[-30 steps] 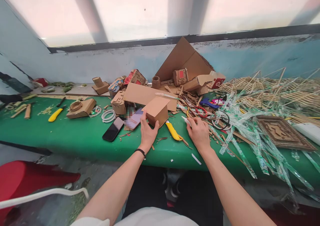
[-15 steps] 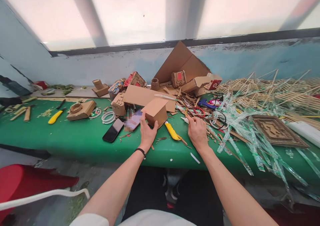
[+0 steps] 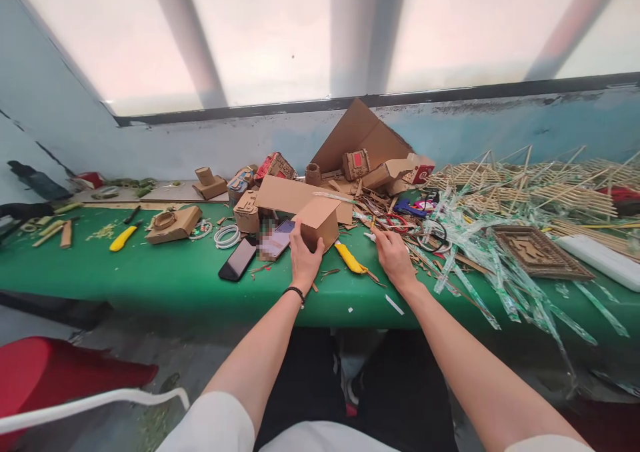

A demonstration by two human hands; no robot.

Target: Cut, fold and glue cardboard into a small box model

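My left hand (image 3: pixel 305 257) grips the near left side of a small plain cardboard box (image 3: pixel 325 231), thumb on its front and fingers along the left edge. The box rests on the green table. To the right, my right hand (image 3: pixel 395 255) is closed in a pinch low over the table. A small white tip (image 3: pixel 370 237) shows at its fingertips, and what it belongs to is hidden by the fingers. Between the hands lies a yellow-handled utility knife (image 3: pixel 351 259). A flat cardboard sheet (image 3: pixel 280 196) lies behind the box.
Left of the box lie a black phone (image 3: pixel 238 259), a second phone (image 3: pixel 280 239) and a coiled white cable (image 3: pixel 227 237). Cardboard models (image 3: pixel 247 212) stand behind. Clear green-printed strips (image 3: pixel 495 265) and a carved-looking brown frame (image 3: pixel 540 251) spread rightward. Another yellow knife (image 3: pixel 123 238) lies far left.
The camera view has shifted slightly, moving the bench items within the picture. My left hand still grips the box, and my right hand keeps its pinch beside the knife.
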